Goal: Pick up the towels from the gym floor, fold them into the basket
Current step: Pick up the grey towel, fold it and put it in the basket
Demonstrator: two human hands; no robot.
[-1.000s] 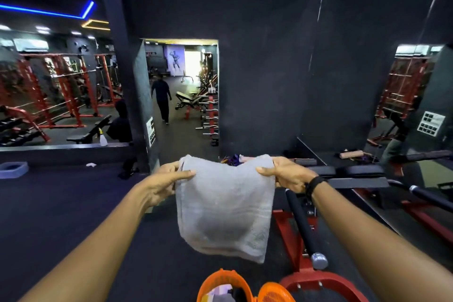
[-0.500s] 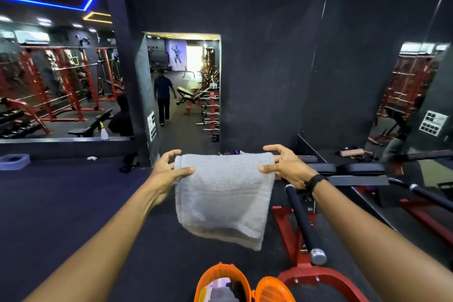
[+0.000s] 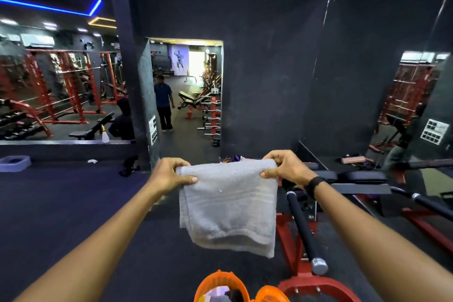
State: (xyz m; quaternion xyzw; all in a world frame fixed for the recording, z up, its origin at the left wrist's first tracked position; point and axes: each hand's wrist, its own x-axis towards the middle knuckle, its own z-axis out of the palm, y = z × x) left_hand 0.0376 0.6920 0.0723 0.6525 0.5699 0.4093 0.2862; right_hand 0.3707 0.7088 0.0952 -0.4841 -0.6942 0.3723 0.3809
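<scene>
I see my left hand (image 3: 169, 175) and right hand (image 3: 286, 167) each pinching a top corner of the folded towel (image 3: 228, 206), apparently above the orange basket (image 3: 220, 285).

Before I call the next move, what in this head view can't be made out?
- Basket: cut off by the bottom edge; its contents are unclear.
- Towel: how many layers are folded, hidden behind its front face.
- Left hand and right hand: fingers behind the towel's top edge are hidden.
- Clutter behind the towel: mostly covered by it.
</scene>
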